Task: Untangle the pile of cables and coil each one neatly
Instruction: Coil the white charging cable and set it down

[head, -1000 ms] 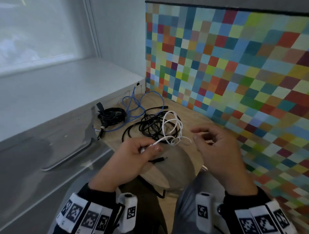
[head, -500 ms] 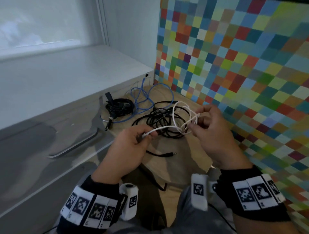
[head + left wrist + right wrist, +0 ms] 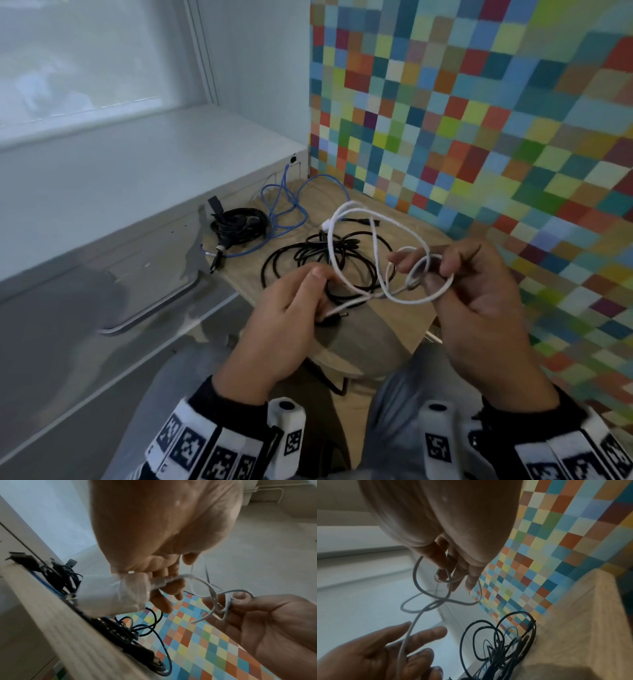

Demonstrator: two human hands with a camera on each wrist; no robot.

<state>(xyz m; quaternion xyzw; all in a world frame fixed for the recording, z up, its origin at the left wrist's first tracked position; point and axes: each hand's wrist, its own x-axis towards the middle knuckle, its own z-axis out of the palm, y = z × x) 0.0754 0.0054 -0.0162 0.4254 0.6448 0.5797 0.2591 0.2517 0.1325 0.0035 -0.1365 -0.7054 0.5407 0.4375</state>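
White cable [image 3: 352, 240] lifted above the wooden table [image 3: 404, 318], its loops crossing between the hands; left hand [image 3: 284, 318] pinches one end near its plug, right hand [image 3: 479, 294] pinches a small loop. Light, limp and smooth, it is probably best held just behind a plug, feeding slack through the crossing; black cables [image 3: 308, 257] lie beneath

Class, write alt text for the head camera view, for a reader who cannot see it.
Two hands hold a white cable above a small wooden table: the left hand grips one end, the right hand pinches its loops. On the table lie loose black cables, a blue cable and a bundled black cable, beside a multicoloured checked wall.
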